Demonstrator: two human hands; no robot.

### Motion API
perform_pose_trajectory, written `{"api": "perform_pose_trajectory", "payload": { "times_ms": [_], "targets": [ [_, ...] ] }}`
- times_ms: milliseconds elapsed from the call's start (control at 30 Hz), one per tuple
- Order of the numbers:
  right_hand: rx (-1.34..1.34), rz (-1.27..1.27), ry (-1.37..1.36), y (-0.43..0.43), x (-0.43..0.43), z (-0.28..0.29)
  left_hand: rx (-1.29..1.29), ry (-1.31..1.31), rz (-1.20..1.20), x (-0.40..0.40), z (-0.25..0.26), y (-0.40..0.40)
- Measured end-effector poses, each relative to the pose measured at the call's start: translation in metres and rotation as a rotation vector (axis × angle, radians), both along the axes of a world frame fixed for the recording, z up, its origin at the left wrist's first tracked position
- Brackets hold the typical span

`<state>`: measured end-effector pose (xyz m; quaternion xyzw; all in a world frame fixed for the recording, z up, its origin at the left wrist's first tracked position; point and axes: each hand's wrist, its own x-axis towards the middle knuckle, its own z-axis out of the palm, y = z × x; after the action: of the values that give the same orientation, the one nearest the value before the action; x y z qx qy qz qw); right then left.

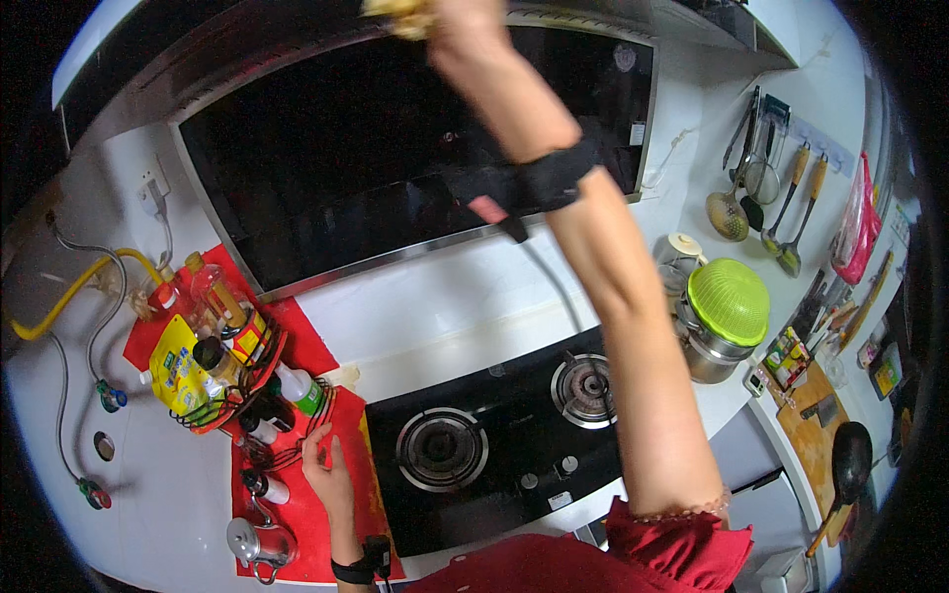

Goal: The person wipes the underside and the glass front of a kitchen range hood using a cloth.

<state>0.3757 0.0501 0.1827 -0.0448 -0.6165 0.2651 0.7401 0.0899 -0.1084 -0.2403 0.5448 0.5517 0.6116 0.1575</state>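
My right hand [465, 21] is raised at the top edge of the view and partly cut off. It grips a crumpled yellowish cloth [404, 16] by the lower rim of the range hood [356, 63]. A black strap with a cable circles that forearm. Lower down, my left hand [326, 467] hovers over a red mat [326, 526], fingers loosely apart and holding nothing. Its fingertips are near a two-tier wire rack [278, 348] of bottles; whether they touch it cannot be seen. A white-and-green bottle [300, 389] stands just above them.
A black gas hob [511, 474] with two burners lies below the dark glass panel [356, 178]. At right are a steel pot [712, 356] under a green colander [730, 300], hanging utensils [764, 185] and a wok [850, 459]. A metal pitcher [259, 545] stands front left.
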Motion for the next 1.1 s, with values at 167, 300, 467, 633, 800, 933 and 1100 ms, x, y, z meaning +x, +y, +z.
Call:
{"api": "perform_pose_trajectory", "payload": {
  "times_ms": [167, 300, 467, 633, 800, 933, 1100],
  "targets": [
    [-0.175, 0.304, 0.365, 0.055, -0.147, -0.009, -0.060, 0.066, 0.094, 0.006, -0.003, -0.005],
    [-0.316, 0.511, 0.304, 0.060, -0.113, -0.003, -0.035, 0.067, 0.073, 0.012, -0.007, 0.012],
    [-0.099, 0.578, 0.150, 0.112, 0.021, -0.021, -0.078, 0.142, 0.113, 0.020, 0.000, 0.017],
    [-0.212, 0.088, 0.371, 0.101, 0.126, -0.028, -0.077, 0.140, 0.124, 0.025, -0.010, 0.019],
    [-0.105, 0.049, 0.508, 0.130, 0.138, -0.019, -0.111, 0.065, 0.127, 0.020, -0.018, 0.010],
    [-0.146, 0.170, 0.499, 0.161, 0.080, -0.023, -0.098, 0.000, 0.188, 0.005, -0.033, 0.001],
    [-0.240, 0.278, 0.396, 0.158, -0.068, -0.034, -0.138, -0.025, 0.264, -0.012, -0.042, -0.012]
  ]
}}
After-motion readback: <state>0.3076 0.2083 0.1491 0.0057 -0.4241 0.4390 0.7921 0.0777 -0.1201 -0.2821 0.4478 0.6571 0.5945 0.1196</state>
